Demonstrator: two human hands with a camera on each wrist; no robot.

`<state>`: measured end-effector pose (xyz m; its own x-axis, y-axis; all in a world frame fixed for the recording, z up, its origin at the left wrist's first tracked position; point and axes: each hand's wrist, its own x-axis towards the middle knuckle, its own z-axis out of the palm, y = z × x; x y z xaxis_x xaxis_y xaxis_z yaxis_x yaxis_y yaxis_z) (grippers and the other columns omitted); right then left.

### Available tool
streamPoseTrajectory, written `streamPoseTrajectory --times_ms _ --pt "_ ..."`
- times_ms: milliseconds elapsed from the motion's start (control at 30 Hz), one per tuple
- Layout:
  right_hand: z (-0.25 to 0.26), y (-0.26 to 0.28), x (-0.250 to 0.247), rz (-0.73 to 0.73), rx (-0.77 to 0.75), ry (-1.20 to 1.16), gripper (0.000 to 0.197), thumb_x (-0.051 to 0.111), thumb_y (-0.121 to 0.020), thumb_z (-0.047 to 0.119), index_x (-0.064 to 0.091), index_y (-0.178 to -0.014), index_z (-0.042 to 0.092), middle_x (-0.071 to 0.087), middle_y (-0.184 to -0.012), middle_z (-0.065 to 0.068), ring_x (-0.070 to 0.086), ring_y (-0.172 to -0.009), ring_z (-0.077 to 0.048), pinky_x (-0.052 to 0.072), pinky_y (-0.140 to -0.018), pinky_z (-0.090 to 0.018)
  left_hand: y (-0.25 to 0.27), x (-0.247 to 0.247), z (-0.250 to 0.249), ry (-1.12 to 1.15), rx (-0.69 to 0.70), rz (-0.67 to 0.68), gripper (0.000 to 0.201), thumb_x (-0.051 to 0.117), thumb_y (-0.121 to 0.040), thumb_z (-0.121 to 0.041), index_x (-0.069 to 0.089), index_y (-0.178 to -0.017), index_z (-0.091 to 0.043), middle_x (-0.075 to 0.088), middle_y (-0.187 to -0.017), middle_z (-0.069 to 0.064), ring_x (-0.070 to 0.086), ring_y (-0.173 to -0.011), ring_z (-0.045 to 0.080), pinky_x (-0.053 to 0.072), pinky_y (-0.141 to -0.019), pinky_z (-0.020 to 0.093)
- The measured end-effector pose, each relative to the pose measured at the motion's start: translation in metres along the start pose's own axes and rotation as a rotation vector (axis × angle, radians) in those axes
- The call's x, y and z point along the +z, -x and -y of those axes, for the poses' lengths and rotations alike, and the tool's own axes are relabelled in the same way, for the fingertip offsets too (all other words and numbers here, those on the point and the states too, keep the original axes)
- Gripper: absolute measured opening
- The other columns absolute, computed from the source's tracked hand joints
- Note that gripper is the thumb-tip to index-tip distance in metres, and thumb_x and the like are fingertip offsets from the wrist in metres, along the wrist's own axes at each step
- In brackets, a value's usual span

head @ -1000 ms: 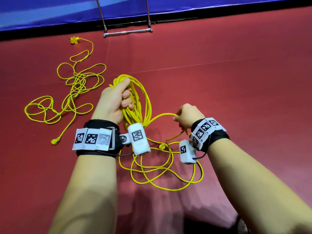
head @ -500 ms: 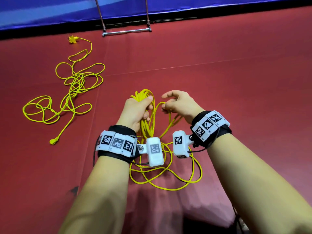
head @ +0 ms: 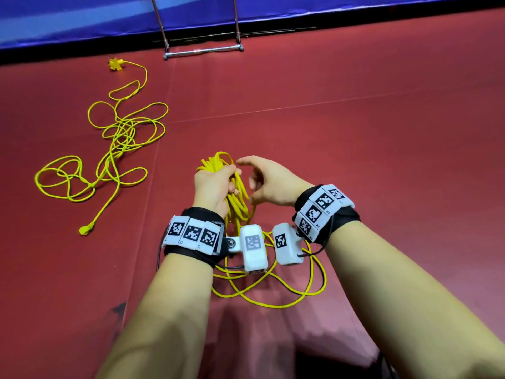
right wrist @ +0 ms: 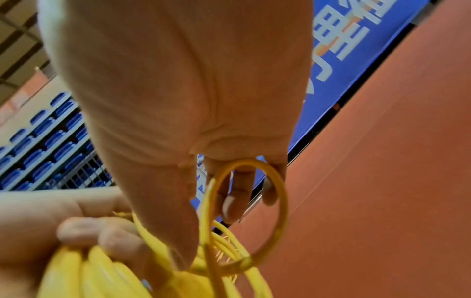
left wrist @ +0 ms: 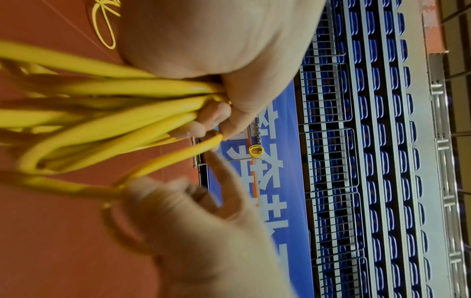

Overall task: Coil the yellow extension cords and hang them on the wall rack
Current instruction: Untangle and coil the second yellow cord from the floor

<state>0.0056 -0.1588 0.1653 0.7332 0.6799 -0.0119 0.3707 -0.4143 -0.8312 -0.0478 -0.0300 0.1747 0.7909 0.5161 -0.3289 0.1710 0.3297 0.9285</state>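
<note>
Coiling the nearer yellow cord, the left hand (head: 216,184) clamps the bundle while the right hand (head: 269,184) brings a fresh loop to it.

Nearest, the slack of that cord (head: 273,291) lies in loose turns on the red floor (head: 382,160) under both wrists. Above it the left hand's fingers curl tight around the gathered loops (head: 237,198), whose long axis runs away from the person. The right hand sits just beside them on the right, fingers loosely spread, with one loop (right wrist: 254,211) passing around its fingers in the wrist view; I judge the next move is a short leftward pass into the left grip. Farther left, well apart, the second cord (head: 114,149) lies uncoiled. Farthest, a metal frame (head: 202,50) meets the blue wall (head: 355,9).
</note>
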Motion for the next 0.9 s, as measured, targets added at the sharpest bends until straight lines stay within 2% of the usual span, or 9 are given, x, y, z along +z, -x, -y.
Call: streamPoseTrajectory --times_ms 133,267,367,433,533,600,667,767,900 --pt "-0.018 0.006 0.004 -0.079 0.105 0.245 0.059 0.068 -0.072 0.0 0.059 -0.127 0.021 0.057 -0.081 0.005 0.054 -0.074 -0.013 0.041 -0.071 -0.021 -0.005 -0.008 -0.01 0.038 0.022 -0.07 0.02 0.059 -0.083 0.001 0.059 -0.064 -0.003 0.043 -0.065 0.012 0.032 -0.031 0.013 0.033 -0.047 0.024" --pt "-0.028 0.011 0.007 -0.118 0.101 0.13 0.011 0.07 -0.073 0.008 0.066 -0.078 0.016 0.056 -0.071 0.004 0.049 -0.065 -0.014 0.042 -0.067 -0.028 -0.013 -0.019 -0.018 0.065 0.052 -0.169 0.016 0.057 -0.081 0.003 0.058 -0.066 -0.002 0.037 -0.054 0.008 0.034 -0.03 0.015 0.033 -0.049 0.022" --pt "-0.031 0.011 0.006 -0.15 0.103 0.048 0.04 0.074 -0.082 0.042 0.059 -0.061 0.011 0.055 -0.081 -0.002 0.055 -0.073 -0.016 0.041 -0.072 -0.03 -0.019 -0.028 -0.022 0.097 0.083 -0.238 0.014 0.057 -0.081 0.005 0.057 -0.068 -0.001 0.034 -0.051 0.006 0.032 -0.034 0.017 0.034 -0.047 0.023" --pt "-0.033 0.01 0.006 -0.184 0.058 0.079 0.049 0.071 -0.084 0.047 0.056 -0.056 0.009 0.053 -0.084 -0.003 0.055 -0.083 -0.019 0.04 -0.075 -0.029 -0.022 -0.033 -0.024 0.103 0.106 -0.274 0.016 0.056 -0.082 0.006 0.057 -0.068 -0.002 0.035 -0.049 0.006 0.031 -0.034 0.016 0.035 -0.044 0.023" --pt "-0.045 0.01 0.007 -0.271 0.041 0.231 0.023 0.081 -0.073 0.018 0.059 -0.066 0.014 0.048 -0.092 0.002 0.045 -0.09 -0.018 0.038 -0.079 -0.028 -0.023 -0.038 -0.03 0.123 0.135 -0.314 0.018 0.055 -0.083 0.007 0.055 -0.067 -0.002 0.039 -0.054 0.009 0.033 -0.029 0.012 0.034 -0.044 0.022" --pt "-0.057 0.014 0.007 -0.37 0.13 0.259 0.029 0.068 -0.068 -0.002 0.058 -0.085 0.02 0.044 -0.097 0.0 0.047 -0.089 -0.021 0.045 -0.081 -0.035 -0.024 -0.041 -0.035 0.159 0.132 -0.307 0.017 0.057 -0.082 0.005 0.055 -0.067 -0.003 0.039 -0.049 0.007 0.034 -0.029 0.013 0.033 -0.046 0.022" --pt "-0.066 0.019 0.007 -0.349 0.271 0.295 0.041 0.056 -0.07 -0.008 0.053 -0.098 0.022 0.046 -0.098 -0.005 0.053 -0.086 -0.027 0.048 -0.079 -0.038 -0.024 -0.042 -0.039 0.169 0.132 -0.272 0.017 0.058 -0.081 0.004 0.055 -0.066 -0.002 0.036 -0.047 0.006 0.034 -0.032 0.015 0.033 -0.047 0.022" --pt "-0.072 0.017 0.01 -0.226 0.402 0.376 0.036 0.047 -0.078 -0.003 0.053 -0.105 0.021 0.061 -0.095 -0.009 0.062 -0.086 -0.032 0.05 -0.075 -0.036 -0.02 -0.036 -0.042 0.165 0.149 -0.203 0.015 0.058 -0.081 0.004 0.055 -0.068 -0.002 0.04 -0.059 0.01 0.033 -0.036 0.015 0.035 -0.045 0.024" --pt "-0.057 0.014 0.01 -0.142 0.35 -0.171 0.018 0.052 -0.087 -0.003 0.057 -0.086 0.014 0.059 -0.065 -0.006 0.062 -0.055 -0.022 0.054 -0.061 -0.031 -0.015 -0.03 -0.043 0.11 0.11 -0.078 0.016 0.057 -0.084 0.002 0.056 -0.07 -0.003 0.045 -0.067 0.012 0.034 -0.035 0.012 0.037 -0.046 0.023"
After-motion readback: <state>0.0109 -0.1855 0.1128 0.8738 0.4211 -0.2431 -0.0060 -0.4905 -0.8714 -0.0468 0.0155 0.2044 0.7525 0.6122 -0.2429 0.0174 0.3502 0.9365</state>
